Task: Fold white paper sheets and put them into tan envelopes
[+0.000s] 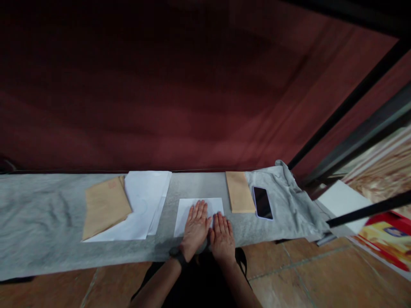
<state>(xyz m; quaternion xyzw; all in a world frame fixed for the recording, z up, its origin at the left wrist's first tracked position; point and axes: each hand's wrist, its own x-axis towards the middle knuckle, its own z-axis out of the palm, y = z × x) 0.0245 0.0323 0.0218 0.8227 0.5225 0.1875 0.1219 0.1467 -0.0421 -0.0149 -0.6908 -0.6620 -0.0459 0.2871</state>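
Observation:
A white sheet of paper, small enough to look folded, lies on the grey cloth in front of me. Flat on its middle rests my left hand, fingers stretched out, with a dark band on the wrist. My right hand lies palm down at the paper's right edge, its fingers also straight. Neither hand grips anything. Left of them, brown envelopes partly cover a stack of larger white sheets. To the right is a neat pile of brown envelopes.
A phone with a dark screen lies right of the brown pile. Grey cloth covers the long narrow surface, bunched at its right end. Behind rises a dark red panel. At right stand black bars, a white box and a red-yellow package.

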